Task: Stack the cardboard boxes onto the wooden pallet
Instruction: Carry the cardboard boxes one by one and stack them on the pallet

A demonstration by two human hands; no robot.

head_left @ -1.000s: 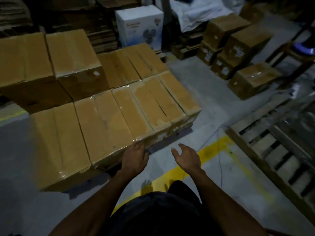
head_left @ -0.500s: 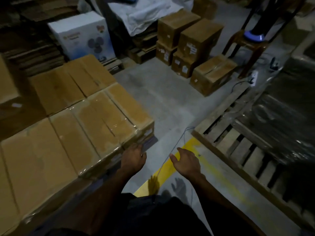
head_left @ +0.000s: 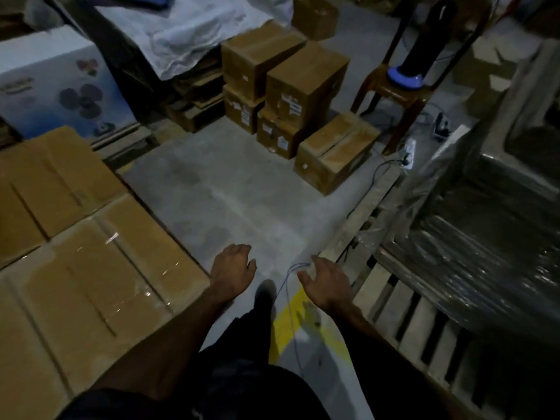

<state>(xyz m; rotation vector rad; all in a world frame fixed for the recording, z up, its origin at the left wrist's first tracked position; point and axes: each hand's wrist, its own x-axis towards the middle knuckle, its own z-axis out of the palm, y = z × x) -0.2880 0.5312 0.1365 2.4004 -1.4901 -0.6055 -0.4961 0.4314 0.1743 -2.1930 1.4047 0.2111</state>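
Taped cardboard boxes [head_left: 100,268] lie packed side by side at the left, low to the floor; what they rest on is hidden. A wooden pallet [head_left: 403,307] lies at the right, partly under a plastic-wrapped load. More cardboard boxes [head_left: 306,83] stand stacked on the floor ahead, with a single box [head_left: 336,153] in front of them. My left hand [head_left: 231,271] hovers over the floor just off the corner of the near box, fingers loose and empty. My right hand [head_left: 325,281] is open, palm down, near the pallet's edge, with a thin cable [head_left: 291,301] running under it.
A white fan carton [head_left: 54,86] stands at the back left. A brown chair [head_left: 400,95] holding a dark fan base is at the back right, with a power strip [head_left: 409,153] on the floor. A plastic-wrapped load [head_left: 485,237] fills the right. A yellow line [head_left: 291,322] marks the concrete.
The view has swung right, from the packed boxes toward the stacked boxes ahead. My left hand has come off the edge of the near box. Both hands stay empty.
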